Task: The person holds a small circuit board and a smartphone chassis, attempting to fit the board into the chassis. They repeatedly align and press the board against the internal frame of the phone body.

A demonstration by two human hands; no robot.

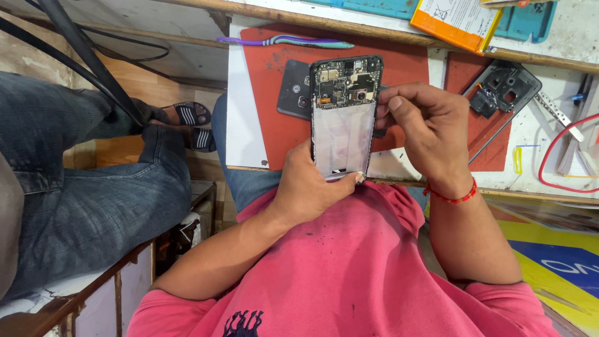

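My left hand (306, 184) holds an opened phone (345, 115) upright from below, its back cover off, with the circuit board showing at the top and a pale empty battery bay beneath. My right hand (427, 128) touches the phone's right edge near the board, fingers curled and pinched there. Whether something small is held in those fingers is hidden. Both hands are over a red work mat (274, 134) on the bench.
A dark back cover (294, 90) lies on the mat behind the phone. A black plastic frame part (505, 87), a toothbrush (287, 42), an orange-edged box (455, 22) and a red wire (549, 156) lie around. Another person's jeans-clad legs (81, 168) are at the left.
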